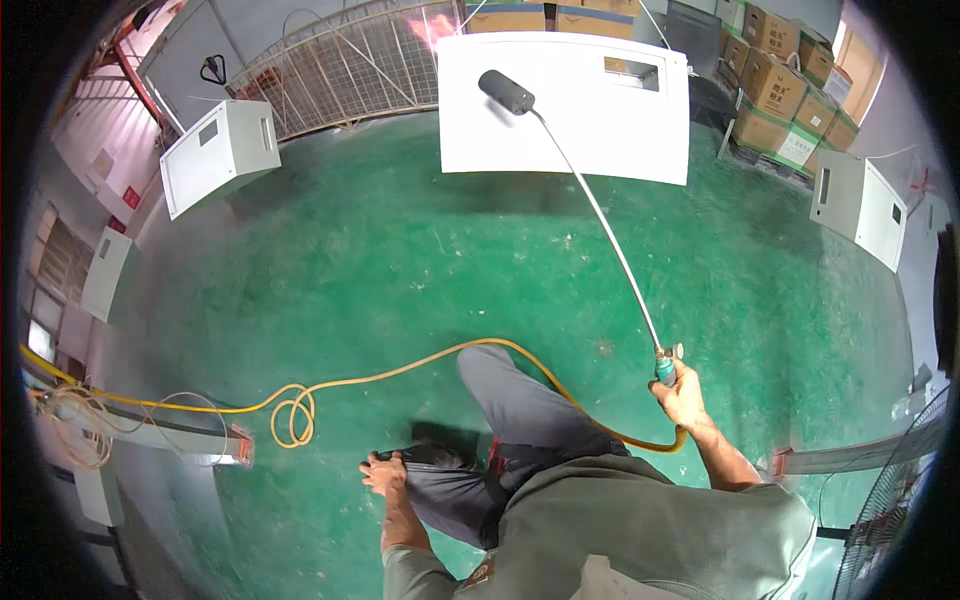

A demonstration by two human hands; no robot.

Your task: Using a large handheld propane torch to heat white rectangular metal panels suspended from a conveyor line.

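The right hand's point(682, 398) grip is closed around the green handle point(665, 371) of a long torch point(601, 218); its black burner head point(507, 92) shows in front of a large white box point(560, 140), a pinkish flame point(432, 28) near the box's upper left corner. The left hand point(384, 474) rests by the dark trouser leg point(445, 492), how far closed I cannot tell. A yellow hose point(400, 371) crosses the green floor point(350, 260).

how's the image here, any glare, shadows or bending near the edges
Head view: the white panel is so bright that little surface detail shows; head view: a soft shadow lies on the green floor below it; head view: the mesh fence curves with fisheye distortion, and the corners go black.
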